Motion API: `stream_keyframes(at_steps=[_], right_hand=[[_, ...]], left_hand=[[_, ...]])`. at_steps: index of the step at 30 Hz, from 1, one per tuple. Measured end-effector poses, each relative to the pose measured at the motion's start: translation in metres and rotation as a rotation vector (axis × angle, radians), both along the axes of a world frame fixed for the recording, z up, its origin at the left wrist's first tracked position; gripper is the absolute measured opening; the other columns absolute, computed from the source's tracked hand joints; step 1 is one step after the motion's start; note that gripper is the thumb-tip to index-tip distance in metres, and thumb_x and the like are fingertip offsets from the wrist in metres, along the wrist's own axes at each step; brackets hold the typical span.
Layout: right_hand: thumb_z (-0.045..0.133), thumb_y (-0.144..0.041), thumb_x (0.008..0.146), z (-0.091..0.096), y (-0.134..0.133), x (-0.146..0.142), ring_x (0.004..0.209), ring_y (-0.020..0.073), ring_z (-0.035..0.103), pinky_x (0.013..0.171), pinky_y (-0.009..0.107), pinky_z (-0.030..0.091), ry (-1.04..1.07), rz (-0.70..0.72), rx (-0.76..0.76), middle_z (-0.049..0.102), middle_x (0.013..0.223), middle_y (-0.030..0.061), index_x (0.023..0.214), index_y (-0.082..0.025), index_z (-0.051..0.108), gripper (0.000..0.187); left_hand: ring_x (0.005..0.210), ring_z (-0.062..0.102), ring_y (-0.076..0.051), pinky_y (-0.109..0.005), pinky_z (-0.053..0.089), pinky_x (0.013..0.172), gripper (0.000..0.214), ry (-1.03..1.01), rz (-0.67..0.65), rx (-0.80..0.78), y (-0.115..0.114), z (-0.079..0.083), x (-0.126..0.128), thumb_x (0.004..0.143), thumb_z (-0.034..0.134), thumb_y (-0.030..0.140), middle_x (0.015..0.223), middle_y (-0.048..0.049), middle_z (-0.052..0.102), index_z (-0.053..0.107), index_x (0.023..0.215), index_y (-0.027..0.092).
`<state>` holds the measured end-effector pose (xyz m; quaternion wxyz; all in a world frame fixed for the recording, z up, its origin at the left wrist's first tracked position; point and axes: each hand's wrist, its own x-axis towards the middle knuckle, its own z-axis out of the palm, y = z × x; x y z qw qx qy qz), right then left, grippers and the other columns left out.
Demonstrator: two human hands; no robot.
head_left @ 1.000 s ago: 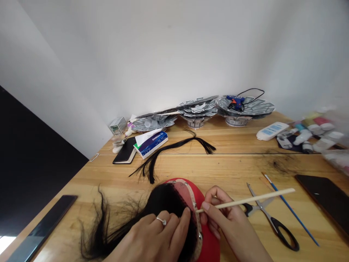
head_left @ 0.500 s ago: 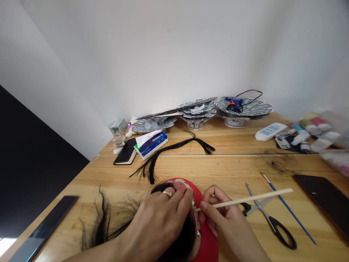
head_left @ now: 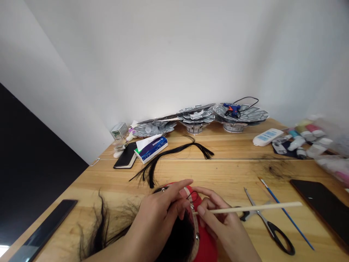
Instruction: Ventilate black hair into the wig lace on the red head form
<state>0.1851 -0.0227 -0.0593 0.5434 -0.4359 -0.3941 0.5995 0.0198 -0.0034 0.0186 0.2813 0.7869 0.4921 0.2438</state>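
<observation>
A rounded red piece [head_left: 207, 242] at the bottom centre carries a beige band [head_left: 195, 227] with small metal studs and a mass of black hair [head_left: 180, 240]. My left hand [head_left: 160, 214], a ring on one finger, rests over the hair with its index finger stretched out and its thumb apart. A thin wooden stick [head_left: 261, 206] is pinched in my right hand [head_left: 220, 214], its tip touching the beige band. Between my two hands a fine dark strand [head_left: 194, 194] curves over the band. My left palm hides part of the hair.
Scissors [head_left: 261, 214], a blue paintbrush [head_left: 289, 214] and a dark phone [head_left: 321, 203] lie to the right. Behind are a hair bundle [head_left: 174, 150], a tissue pack [head_left: 152, 150], a notebook [head_left: 127, 155] and a glue gun [head_left: 231, 110] on grey layered paper pieces [head_left: 245, 118].
My left hand has lifted its index finger and opened away from the band. The outer end of the wooden stick has swung slightly lower and to the right. The view has shifted slightly.
</observation>
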Motion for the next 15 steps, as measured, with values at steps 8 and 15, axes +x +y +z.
stream_keyframes(at_steps=[8,15], right_hand=[[0.08,-0.053,0.073,0.001,0.0016,0.0019,0.052,0.0106,0.034,0.049,0.025,0.024,-0.027,0.016,0.019,0.047,0.056,-0.0061,0.09,-0.021,0.077,0.036],[0.076,-0.055,0.077,-0.0025,0.0008,-0.0002,0.049,0.0087,0.028,0.047,0.024,0.017,-0.007,0.016,-0.032,0.04,0.054,-0.0075,0.075,-0.019,0.069,0.037]], left_hand=[[0.066,0.065,-0.014,-0.022,0.046,0.065,0.024,0.184,-0.037,-0.017,-0.0017,0.004,0.0067,0.096,0.046,0.013,0.069,0.0048,0.066,0.066,0.103,0.023],[0.063,0.066,-0.018,-0.025,0.048,0.06,0.03,0.484,-0.093,0.143,-0.0013,0.007,0.0023,0.092,0.047,0.006,0.073,0.0007,0.072,0.07,0.1,0.022]])
